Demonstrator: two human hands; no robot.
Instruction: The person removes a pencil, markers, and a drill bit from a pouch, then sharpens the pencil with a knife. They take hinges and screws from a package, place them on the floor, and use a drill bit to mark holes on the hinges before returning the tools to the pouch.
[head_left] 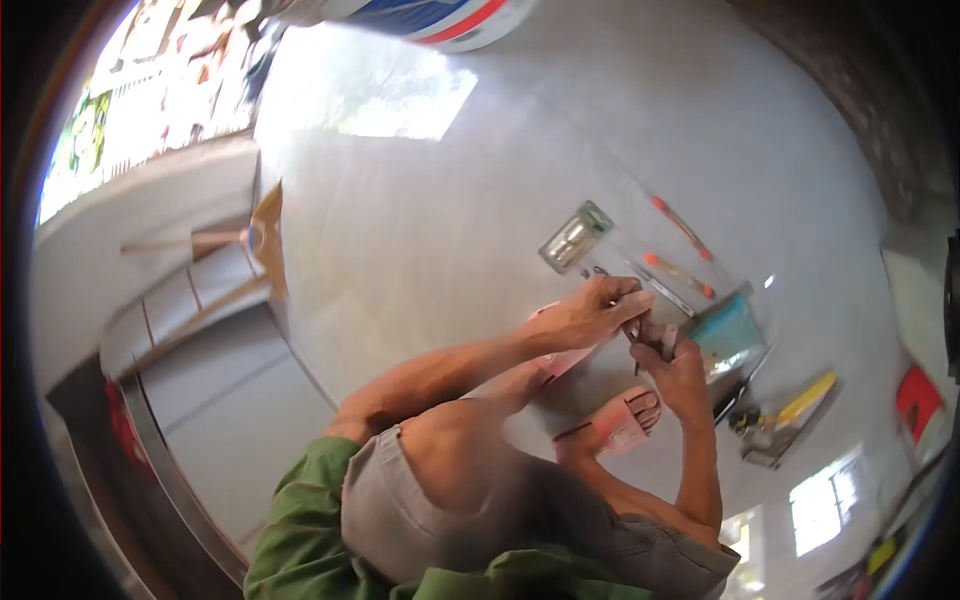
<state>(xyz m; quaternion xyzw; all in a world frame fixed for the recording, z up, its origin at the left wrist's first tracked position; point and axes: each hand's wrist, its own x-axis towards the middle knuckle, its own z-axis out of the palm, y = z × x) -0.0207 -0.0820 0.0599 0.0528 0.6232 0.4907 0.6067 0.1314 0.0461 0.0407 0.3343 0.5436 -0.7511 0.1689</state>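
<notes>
Fingertips of both hands meet above the floor in front of my knees. My left hand (607, 310) is closed in a pinch, and my right hand (680, 372) is closed close beside it. Between them is a small dark piece that the fingers mostly cover; I cannot make out what it is. Just beyond my left hand lie a slim metal tool (667, 292) and a clear blister pack with a green top (575, 238). A teal flat packet (728, 328) rests beside my right hand.
Two sticks with orange ends, one farther (682, 228) and one nearer (680, 275), lie on the floor. A yellow-handled tool (805, 400) is at the right. A white bucket (480, 25) stands at the far side, and a red object (915, 402) is at the right edge.
</notes>
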